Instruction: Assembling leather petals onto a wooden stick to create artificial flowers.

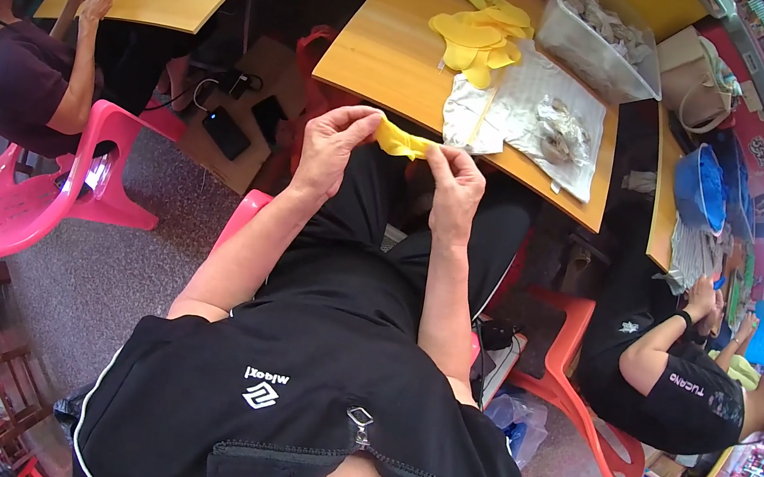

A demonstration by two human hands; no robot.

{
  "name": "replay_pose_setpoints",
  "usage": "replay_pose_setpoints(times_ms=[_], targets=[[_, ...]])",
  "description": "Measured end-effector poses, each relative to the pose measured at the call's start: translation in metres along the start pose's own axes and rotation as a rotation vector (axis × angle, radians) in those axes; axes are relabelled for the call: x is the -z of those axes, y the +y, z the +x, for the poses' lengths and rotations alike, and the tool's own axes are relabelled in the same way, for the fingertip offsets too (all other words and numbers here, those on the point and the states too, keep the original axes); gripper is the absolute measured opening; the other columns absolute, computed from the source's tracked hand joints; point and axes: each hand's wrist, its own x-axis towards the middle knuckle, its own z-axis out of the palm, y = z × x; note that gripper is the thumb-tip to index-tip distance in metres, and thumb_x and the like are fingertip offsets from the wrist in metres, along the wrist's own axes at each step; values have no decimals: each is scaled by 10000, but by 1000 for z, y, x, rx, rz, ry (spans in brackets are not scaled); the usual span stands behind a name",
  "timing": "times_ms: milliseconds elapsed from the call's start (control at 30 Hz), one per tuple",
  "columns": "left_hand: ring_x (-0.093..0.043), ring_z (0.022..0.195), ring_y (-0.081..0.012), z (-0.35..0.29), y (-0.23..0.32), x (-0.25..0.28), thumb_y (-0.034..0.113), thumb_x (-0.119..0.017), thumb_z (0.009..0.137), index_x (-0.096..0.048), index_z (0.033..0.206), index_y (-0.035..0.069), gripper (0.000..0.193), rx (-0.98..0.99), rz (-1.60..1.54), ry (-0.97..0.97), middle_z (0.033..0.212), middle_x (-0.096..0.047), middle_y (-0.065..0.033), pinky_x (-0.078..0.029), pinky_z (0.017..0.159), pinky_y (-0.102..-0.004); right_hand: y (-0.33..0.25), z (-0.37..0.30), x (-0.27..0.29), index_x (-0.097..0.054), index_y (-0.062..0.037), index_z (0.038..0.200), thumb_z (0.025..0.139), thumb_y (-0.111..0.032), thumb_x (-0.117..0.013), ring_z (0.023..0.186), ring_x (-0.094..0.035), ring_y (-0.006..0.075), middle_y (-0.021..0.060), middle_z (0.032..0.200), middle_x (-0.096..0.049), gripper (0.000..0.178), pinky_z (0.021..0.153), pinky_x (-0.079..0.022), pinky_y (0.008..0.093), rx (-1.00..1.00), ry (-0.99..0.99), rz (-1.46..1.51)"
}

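Note:
A small yellow fabric piece (401,142) is stretched between my two hands, above my lap and just short of the table's near edge. My left hand (335,143) pinches one end of it between thumb and fingers. The other end is pinched by my right hand (456,186). On the wooden table (371,52) beyond lies a loose pile of flat yellow fabric pieces (482,37). To its right, a white cloth (563,107) carries a clear plastic bag (564,132) whose contents I cannot make out.
A clear plastic bin (599,38) of pale pieces stands at the table's far right. A person (38,74) works by a pink chair (62,178) at left. Another person (678,385) sits at right near an orange chair (573,359). A phone (226,133) lies on cardboard at left.

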Motion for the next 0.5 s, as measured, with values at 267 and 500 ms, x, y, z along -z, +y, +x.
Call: replay_pose_setpoints(times_ms=[267,500], targets=[[-602,801,-81,1,6,-4,90,-628,883,-641,969,-5,128,-54,-165,-23,880,-648,-30,-497,733,-220,2,-5,-11,-580,-85,756,885,-227,-631,539,-469,47,-22,644,-539,199,549,-433,209,-494,-113,508],[-600,785,-72,2,2,1,94,-616,894,-639,957,-8,122,-132,70,91,873,-645,-31,-493,714,-203,-16,-9,-16,-647,-13,877,847,-184,-674,734,-549,125,12,830,-569,177,678,-455,252,77,14,-188]])
